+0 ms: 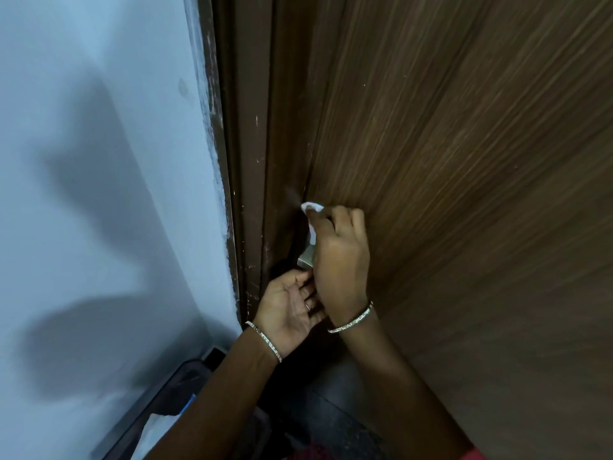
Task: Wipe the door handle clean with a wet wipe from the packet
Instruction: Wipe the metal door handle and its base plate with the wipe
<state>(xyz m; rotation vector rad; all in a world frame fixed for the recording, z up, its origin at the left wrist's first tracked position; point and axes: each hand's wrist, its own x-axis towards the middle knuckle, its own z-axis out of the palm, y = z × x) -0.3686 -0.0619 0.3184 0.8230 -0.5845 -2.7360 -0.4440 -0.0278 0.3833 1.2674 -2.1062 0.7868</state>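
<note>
Risk first: my right hand (341, 257) pinches the wet wipe (311, 207) against the door handle (306, 258), which is mostly hidden, I think. My left hand (288, 307) hangs open below. Bunched wipe could slip, leaving metal untouched.

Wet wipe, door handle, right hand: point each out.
wet wipe (311, 206): head view, white tip above the fingers.
door handle (306, 259): head view, bare metal left of the hand.
right hand (341, 260): head view, back of hand.
</note>
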